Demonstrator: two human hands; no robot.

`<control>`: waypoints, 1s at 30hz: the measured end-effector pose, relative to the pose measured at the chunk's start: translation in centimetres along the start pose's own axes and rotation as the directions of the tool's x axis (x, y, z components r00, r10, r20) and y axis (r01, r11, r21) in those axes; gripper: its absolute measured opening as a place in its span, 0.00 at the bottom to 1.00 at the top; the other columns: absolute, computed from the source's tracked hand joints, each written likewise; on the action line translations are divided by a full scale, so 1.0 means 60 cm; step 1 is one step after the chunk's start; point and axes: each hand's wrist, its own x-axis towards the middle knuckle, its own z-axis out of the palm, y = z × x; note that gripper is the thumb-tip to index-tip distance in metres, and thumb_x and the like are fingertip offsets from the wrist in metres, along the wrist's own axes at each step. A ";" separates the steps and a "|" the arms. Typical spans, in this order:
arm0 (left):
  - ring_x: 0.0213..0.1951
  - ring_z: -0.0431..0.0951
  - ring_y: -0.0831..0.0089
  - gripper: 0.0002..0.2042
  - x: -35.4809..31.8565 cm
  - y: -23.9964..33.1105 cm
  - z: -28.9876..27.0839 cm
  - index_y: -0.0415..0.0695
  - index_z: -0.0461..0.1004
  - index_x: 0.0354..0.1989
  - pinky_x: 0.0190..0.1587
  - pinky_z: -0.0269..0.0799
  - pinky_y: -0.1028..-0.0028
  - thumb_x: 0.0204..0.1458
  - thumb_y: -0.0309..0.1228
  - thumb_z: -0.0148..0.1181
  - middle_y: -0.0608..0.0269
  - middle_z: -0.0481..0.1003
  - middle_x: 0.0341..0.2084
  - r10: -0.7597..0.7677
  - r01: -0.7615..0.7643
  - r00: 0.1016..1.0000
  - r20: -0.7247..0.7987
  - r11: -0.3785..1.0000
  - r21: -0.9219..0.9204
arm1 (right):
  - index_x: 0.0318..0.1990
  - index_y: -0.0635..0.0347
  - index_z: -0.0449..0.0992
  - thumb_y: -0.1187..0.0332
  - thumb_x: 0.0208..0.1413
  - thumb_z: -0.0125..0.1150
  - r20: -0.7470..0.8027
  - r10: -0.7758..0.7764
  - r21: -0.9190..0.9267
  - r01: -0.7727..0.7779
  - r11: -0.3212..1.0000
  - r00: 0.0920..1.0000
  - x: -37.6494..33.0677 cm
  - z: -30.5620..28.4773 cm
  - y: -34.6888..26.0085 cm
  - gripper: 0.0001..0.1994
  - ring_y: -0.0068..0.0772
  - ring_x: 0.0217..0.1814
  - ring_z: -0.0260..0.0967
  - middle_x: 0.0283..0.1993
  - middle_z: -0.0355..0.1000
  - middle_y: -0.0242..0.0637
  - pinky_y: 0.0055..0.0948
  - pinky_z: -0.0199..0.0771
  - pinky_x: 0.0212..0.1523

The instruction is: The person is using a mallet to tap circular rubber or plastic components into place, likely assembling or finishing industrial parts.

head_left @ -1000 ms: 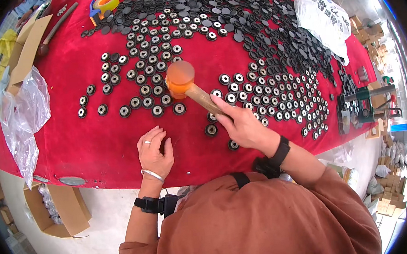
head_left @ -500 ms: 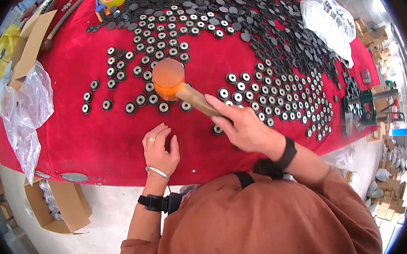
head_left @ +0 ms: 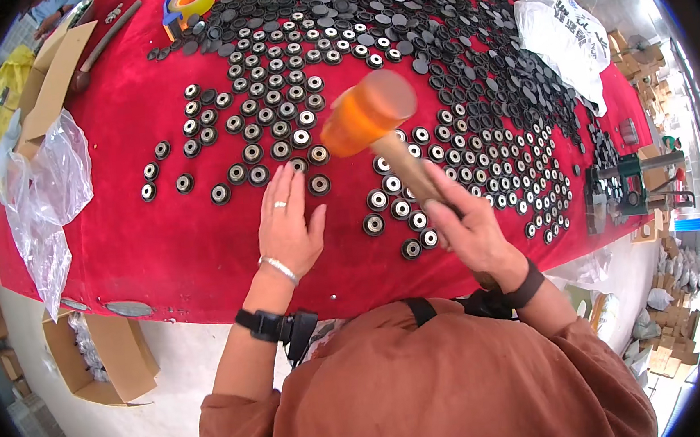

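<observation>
Orange mallet up mid-swing over the red cloth

Right hand is clamped on the wooden handle; left hand, fingers spread, rests flat beside a black ring part. Looks like the tapping step, so the next blow needs to land square and clear of those fingers.

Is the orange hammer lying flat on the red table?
No, the right hand holds the orange hammer by its wooden handle, with the head raised above the red table.

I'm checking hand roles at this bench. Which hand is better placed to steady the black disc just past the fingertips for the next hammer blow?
Probably the left hand: it lies flat on the red cloth, fingertips beside the disc. The right hand is gripping the raised orange mallet.
</observation>
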 end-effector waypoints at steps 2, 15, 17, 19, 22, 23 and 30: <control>0.64 0.60 0.49 0.28 0.015 -0.012 0.023 0.34 0.62 0.61 0.66 0.53 0.54 0.52 0.31 0.60 0.44 0.62 0.62 0.005 -0.011 0.996 0.086 0.998 0.069 | 0.68 0.59 0.60 0.72 0.63 0.52 -0.036 -0.024 0.022 0.025 0.999 0.999 -0.006 -0.015 0.010 0.25 0.19 0.27 0.68 0.39 0.76 0.31 0.23 0.74 0.34; 0.65 0.56 0.50 0.30 0.078 0.083 0.136 0.34 0.63 0.60 0.67 0.45 0.50 0.53 0.42 0.57 0.47 0.61 0.63 0.099 -0.103 0.953 0.287 0.995 -0.001 | 0.70 0.59 0.54 0.71 0.64 0.49 -0.123 0.098 0.299 -0.057 0.952 0.988 -0.033 -0.060 0.014 0.27 0.14 0.20 0.62 0.28 0.68 0.27 0.17 0.66 0.21; 0.67 0.55 0.49 0.30 0.078 0.096 0.149 0.35 0.62 0.61 0.68 0.44 0.49 0.53 0.42 0.56 0.46 0.60 0.63 0.116 -0.100 0.952 0.283 0.993 -0.069 | 0.71 0.59 0.52 0.72 0.64 0.49 -0.123 0.078 0.312 -0.036 0.949 0.989 -0.028 -0.061 0.000 0.28 0.14 0.20 0.62 0.29 0.68 0.28 0.17 0.66 0.21; 0.67 0.54 0.48 0.30 0.075 0.099 0.144 0.35 0.63 0.61 0.68 0.44 0.48 0.52 0.40 0.58 0.46 0.60 0.63 0.113 -0.068 0.961 0.254 0.982 -0.177 | 0.72 0.58 0.48 0.73 0.64 0.48 -0.146 -0.013 0.408 0.072 0.910 0.989 -0.022 -0.060 -0.010 0.30 0.15 0.22 0.63 0.33 0.69 0.30 0.18 0.68 0.24; 0.66 0.56 0.48 0.30 0.070 0.084 0.082 0.37 0.63 0.60 0.67 0.45 0.48 0.49 0.37 0.62 0.46 0.61 0.63 0.176 -0.139 0.958 0.226 0.975 -0.172 | 0.73 0.53 0.46 0.74 0.64 0.47 -0.111 0.035 0.415 0.014 0.910 0.993 0.003 -0.044 -0.012 0.31 0.15 0.26 0.64 0.35 0.69 0.31 0.18 0.69 0.28; 0.66 0.57 0.48 0.31 0.072 0.067 0.056 0.38 0.65 0.59 0.67 0.46 0.46 0.46 0.34 0.65 0.45 0.63 0.61 0.161 -0.153 0.973 0.163 0.986 -0.061 | 0.73 0.50 0.47 0.73 0.64 0.48 -0.031 0.041 0.342 -0.028 0.939 0.999 0.011 -0.042 0.001 0.31 0.14 0.29 0.64 0.40 0.70 0.30 0.17 0.69 0.31; 0.71 0.45 0.53 0.37 0.010 -0.112 -0.055 0.38 0.55 0.67 0.69 0.36 0.45 0.53 0.47 0.57 0.50 0.50 0.69 -0.350 0.292 0.936 0.040 0.834 0.467 | 0.69 0.48 0.56 0.71 0.60 0.53 -0.118 -0.227 -0.302 0.183 0.936 0.967 0.122 0.021 0.008 0.29 0.50 0.28 0.70 0.30 0.71 0.54 0.41 0.71 0.33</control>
